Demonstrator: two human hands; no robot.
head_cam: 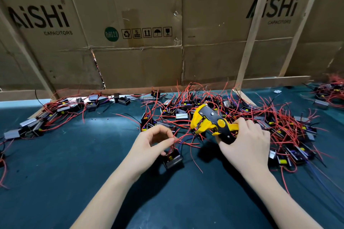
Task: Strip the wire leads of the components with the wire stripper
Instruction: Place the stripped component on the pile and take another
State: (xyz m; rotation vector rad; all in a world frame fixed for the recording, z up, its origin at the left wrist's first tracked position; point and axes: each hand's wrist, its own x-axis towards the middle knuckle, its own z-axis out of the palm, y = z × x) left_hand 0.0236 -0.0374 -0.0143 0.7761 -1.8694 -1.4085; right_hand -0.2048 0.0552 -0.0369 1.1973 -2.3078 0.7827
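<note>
Red leads [183,138] of a component [172,158] at lower centre are pinched by the left hand [149,145]; just right, the stripper [212,123] is gripped by the right hand [245,143]. Beyond, a component pile [242,115] is backed by cardboard [139,24].

We see a dark teal bench [74,163] across the lower frame. The wire stripper [214,123] right of centre is bright yellow with dark grey to black plates and a round yellow knob. The wire leads [188,138] tangled across the middle and right are mostly red, with a few blue and black ones. The components [172,160] are black, some with silvery-grey faces and small yellow spots, perhaps purple parts too at lower right. The cardboard wall [139,61] behind is brown, printed with black lettering, black handling symbols and a green round mark.
</note>
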